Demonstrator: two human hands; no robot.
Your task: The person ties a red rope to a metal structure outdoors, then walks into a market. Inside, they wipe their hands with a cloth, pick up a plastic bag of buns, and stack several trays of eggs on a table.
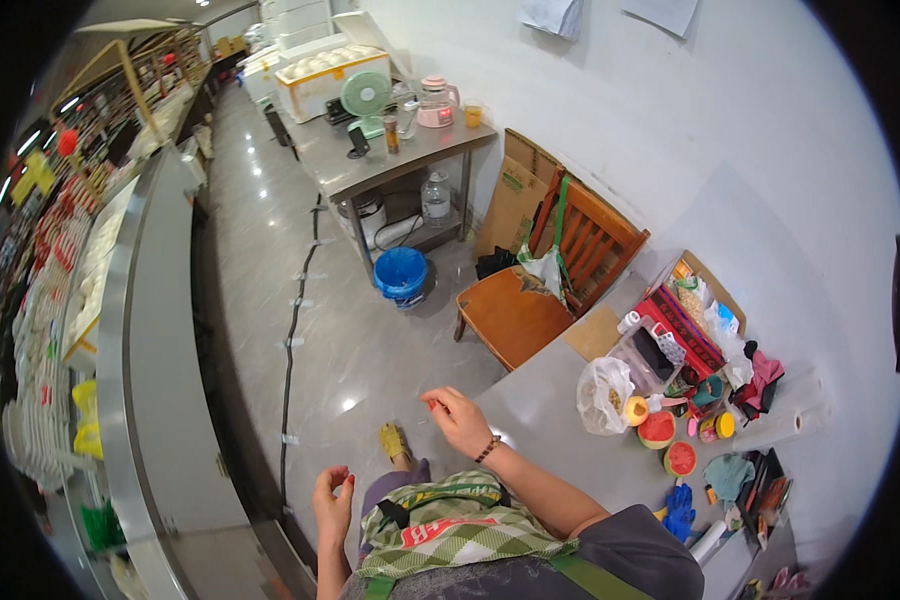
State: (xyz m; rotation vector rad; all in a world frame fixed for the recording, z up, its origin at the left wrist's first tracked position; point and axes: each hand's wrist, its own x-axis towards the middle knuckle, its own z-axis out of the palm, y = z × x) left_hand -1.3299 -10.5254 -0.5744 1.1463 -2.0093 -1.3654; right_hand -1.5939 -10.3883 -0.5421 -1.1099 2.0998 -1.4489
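Observation:
My left hand (333,501) hangs in the air in front of my left thigh, loosely curled, with a gap between thumb and fingers. Further forward and right, my right hand (457,424) is raised over the floor beside the metal table, its fingers bent. Nothing shows in either hand, and neither touches anything. Between my arms is a green checked apron (457,525). A yellow shoe (394,441) steps forward below. Closest to my right hand is the bare near edge of the metal table (525,420).
A wooden chair (525,315) and a blue bucket (400,276) stand ahead. Cut watermelon halves (656,430), blue gloves (679,511) and a red box (682,330) lie on the right table. A taped black cable (291,352) runs along the floor beside the left counter (150,360).

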